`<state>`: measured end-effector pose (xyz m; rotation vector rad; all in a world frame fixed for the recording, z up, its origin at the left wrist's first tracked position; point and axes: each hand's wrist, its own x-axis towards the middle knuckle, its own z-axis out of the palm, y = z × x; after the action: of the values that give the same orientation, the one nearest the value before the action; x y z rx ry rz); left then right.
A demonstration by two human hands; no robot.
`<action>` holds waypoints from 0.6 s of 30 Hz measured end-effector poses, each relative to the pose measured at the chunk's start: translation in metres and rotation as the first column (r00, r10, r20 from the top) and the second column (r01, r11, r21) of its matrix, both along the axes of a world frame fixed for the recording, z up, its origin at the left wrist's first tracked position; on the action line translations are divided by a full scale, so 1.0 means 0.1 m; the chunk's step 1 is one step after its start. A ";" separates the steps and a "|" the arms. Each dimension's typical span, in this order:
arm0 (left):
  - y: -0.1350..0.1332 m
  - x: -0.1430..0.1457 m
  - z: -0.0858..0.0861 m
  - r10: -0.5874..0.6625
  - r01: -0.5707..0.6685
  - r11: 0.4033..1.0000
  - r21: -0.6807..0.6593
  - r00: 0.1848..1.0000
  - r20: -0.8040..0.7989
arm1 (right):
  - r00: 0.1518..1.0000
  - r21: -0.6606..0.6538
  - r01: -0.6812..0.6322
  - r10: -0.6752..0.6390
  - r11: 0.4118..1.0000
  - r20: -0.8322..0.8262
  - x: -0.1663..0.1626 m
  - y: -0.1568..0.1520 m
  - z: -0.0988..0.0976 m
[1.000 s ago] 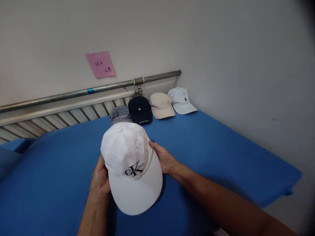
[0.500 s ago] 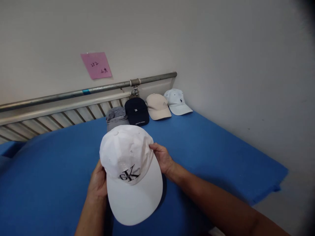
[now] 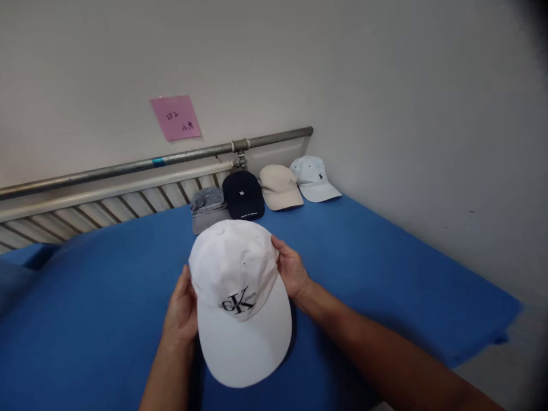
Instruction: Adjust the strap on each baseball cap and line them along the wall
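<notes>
Between my two hands is a white baseball cap (image 3: 240,274) with a black "CK" print, its brim pointing toward me. My left hand (image 3: 183,311) grips the cap's left side, the fingers partly hidden behind it. On the opposite side, my right hand (image 3: 291,267) holds the edge with the thumb near the crown. Beyond it, a row of caps lies on the blue-covered surface (image 3: 107,297): a grey cap (image 3: 209,208), a dark navy cap (image 3: 243,197), a beige cap (image 3: 280,187) and a pale blue cap (image 3: 314,178).
Behind the caps runs a metal pipe (image 3: 188,155) above a white radiator (image 3: 115,208). A pink paper note (image 3: 176,118) is stuck on the wall (image 3: 385,114), which also bounds the surface on the right.
The view has shifted a little, so the scene sits further right. The white cap is still held in both hands, and my right thumb has slid slightly up its side.
</notes>
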<state>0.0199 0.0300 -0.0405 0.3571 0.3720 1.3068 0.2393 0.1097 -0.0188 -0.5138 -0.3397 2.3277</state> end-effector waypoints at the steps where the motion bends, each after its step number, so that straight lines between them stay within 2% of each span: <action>1: 0.00 0.01 0.01 0.016 -0.015 0.999 0.032 1.000 -0.014 | 1.000 -0.007 0.020 -0.020 1.000 0.004 0.01 0.02 0.01; 3: -0.01 0.04 0.03 0.048 -0.045 0.998 0.036 0.997 -0.064 | 0.997 -0.014 0.072 -0.071 0.997 0.014 0.03 0.06 0.03; 6: -0.02 0.12 0.06 0.112 -0.119 0.991 -0.055 0.987 -0.119 | 0.991 0.021 0.127 -0.128 0.992 0.027 0.07 0.12 0.07; 9: -0.04 0.22 0.07 0.113 -0.133 0.983 -0.123 0.982 -0.153 | 0.989 0.053 0.143 -0.145 0.988 0.042 0.13 0.15 0.12; 14: -0.09 0.35 0.10 0.080 -0.104 0.991 -0.080 0.961 -0.263 | 0.971 0.109 0.218 -0.227 0.970 0.079 0.25 0.22 0.19; 18: -0.14 0.45 0.16 -0.027 0.030 1.000 0.001 0.929 -0.369 | 0.949 0.161 0.277 -0.296 0.947 0.110 0.35 0.31 0.20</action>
<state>0.0647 0.0158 -0.0242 0.6157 0.6769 1.2109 0.2738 0.1405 0.0009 -0.6061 -0.4608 1.9758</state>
